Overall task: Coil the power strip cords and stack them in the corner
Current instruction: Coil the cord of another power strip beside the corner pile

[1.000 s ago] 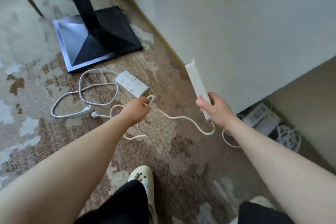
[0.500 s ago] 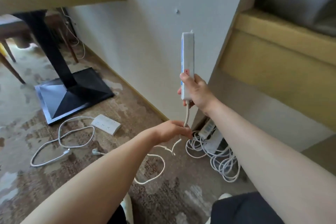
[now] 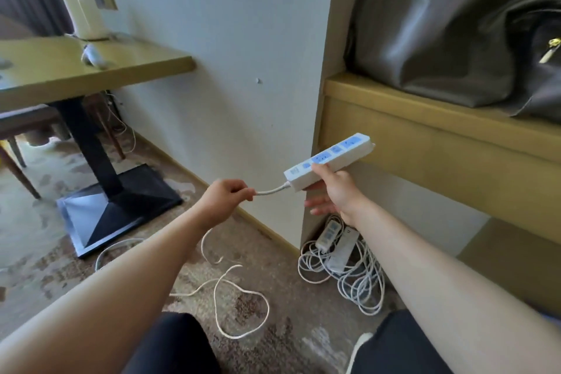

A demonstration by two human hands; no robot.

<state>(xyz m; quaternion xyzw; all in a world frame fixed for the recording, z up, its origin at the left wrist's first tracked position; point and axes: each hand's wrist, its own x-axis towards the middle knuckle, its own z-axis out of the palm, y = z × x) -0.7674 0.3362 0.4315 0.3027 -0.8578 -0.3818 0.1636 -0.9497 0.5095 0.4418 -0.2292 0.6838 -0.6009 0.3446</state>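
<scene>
**Strip lifted flat, cord pinched at its root**

The right hand grasps the power strip from beneath, thumb on its socket face, lower fingers loose and spread under it. The left hand is clenched on the cord just beside where it leaves the strip, so only a short taut run spans the two hands.

Half a second ago the strip stood upright in the right hand, with the left hand lower down the cord; now it lies nearly level, sockets up, and the left hand has closed in to the strip's end. That reads as the starting hold for winding: likely the first loop comes next.

Below the left hand the remaining cord trails slack onto the carpet in open loops. Below the right hand, in the corner between wall and wooden bench, the earlier strips already lie piled with their cords.

No containers are in use; a grey bag sits on the bench, contents hidden.
</scene>
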